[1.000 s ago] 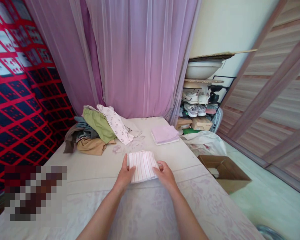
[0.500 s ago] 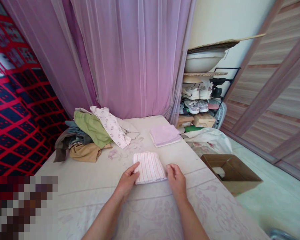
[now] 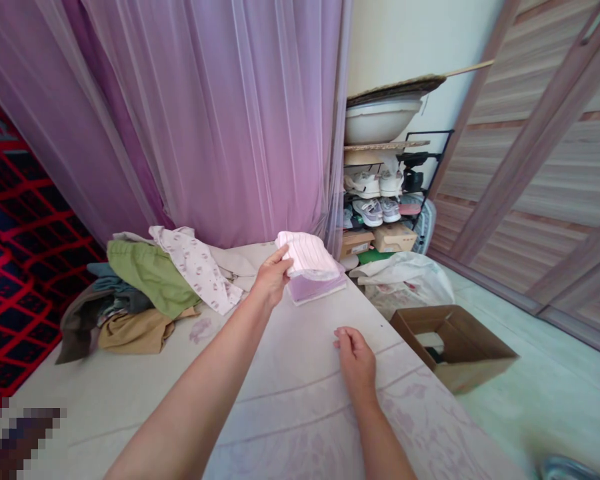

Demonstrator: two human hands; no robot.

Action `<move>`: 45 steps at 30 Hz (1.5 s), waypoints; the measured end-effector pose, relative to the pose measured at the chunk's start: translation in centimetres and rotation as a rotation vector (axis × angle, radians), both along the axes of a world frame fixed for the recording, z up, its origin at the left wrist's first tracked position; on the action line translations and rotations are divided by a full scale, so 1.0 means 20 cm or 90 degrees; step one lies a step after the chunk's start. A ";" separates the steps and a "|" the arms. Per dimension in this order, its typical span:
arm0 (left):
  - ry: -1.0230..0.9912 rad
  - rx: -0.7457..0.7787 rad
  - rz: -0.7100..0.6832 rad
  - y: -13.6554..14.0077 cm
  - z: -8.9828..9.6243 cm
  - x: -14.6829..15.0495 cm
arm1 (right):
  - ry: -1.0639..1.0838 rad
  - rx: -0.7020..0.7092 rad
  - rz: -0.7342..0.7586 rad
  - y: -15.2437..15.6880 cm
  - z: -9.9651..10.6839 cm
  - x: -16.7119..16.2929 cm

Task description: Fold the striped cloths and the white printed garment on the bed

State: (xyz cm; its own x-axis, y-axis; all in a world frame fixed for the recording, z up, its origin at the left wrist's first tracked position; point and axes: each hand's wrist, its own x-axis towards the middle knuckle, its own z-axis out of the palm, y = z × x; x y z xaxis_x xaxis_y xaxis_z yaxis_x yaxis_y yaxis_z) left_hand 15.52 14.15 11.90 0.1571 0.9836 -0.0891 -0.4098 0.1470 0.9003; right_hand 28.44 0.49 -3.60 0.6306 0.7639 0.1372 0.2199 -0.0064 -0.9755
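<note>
Pinched at its left edge by my left hand is a folded white cloth with pink stripes. It is over a folded lilac cloth, covering most of it; whether the two touch I cannot tell. My right hand is just above the bed, nearer to me, its fingers curled in with nothing seen in them. To the left lies a loose heap of clothes: a green garment, a pale pink printed one, a tan one and darker pieces beneath.
The clothes lie on a bed with a pale floral sheet. Purple curtains hang behind it. Off the right edge stand an open cardboard box, a white plastic bag and a rack with shoes. A wooden wardrobe is farther right.
My left hand has carried the striped cloth forward from the near part of the bed to the lilac cloth. My right hand stayed behind, off the cloth. The view has turned slightly right.
</note>
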 end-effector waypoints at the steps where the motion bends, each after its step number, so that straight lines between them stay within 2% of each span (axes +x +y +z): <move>1: -0.011 -0.029 0.021 0.04 -0.02 0.06 | -0.001 -0.003 0.002 0.00 0.00 0.00; 5: 0.042 -0.144 0.034 0.14 -0.20 0.22 | -0.022 -0.009 0.008 0.01 0.00 -0.01; 8: 0.087 -0.177 0.025 0.17 -0.33 0.23 | -0.046 -0.010 0.007 0.02 0.00 -0.02; 10: 0.101 -0.178 0.015 0.19 -0.36 0.21 | -0.062 -0.009 0.007 0.02 0.01 -0.02; 17: 0.132 -0.168 -0.040 0.24 -0.33 0.12 | -0.111 -0.017 0.000 0.02 0.03 -0.03; 23: 0.174 -0.171 -0.065 0.26 -0.35 0.09 | -0.135 -0.022 0.005 0.02 0.03 -0.03; 30: 0.209 -0.173 -0.073 0.29 -0.33 0.08 | -0.154 -0.032 0.009 0.02 0.04 -0.03; 38: 0.220 -0.163 -0.057 0.25 -0.32 0.10 | -0.176 -0.035 0.004 0.02 0.04 -0.04; 42: 0.190 -0.142 -0.053 0.22 -0.24 0.09 | -0.171 -0.027 0.006 0.02 0.04 -0.03; 45: 0.160 -0.120 -0.056 0.17 -0.16 -0.01 | -0.142 -0.019 0.009 0.02 0.03 -0.03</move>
State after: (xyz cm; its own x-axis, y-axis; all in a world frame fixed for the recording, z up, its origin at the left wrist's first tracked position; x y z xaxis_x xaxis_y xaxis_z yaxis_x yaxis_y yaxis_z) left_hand 15.34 17.52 8.72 0.1902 0.9298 -0.3150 -0.1574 0.3456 0.9251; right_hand 27.85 0.89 -2.98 0.5763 0.7781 0.2500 0.4311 -0.0295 -0.9018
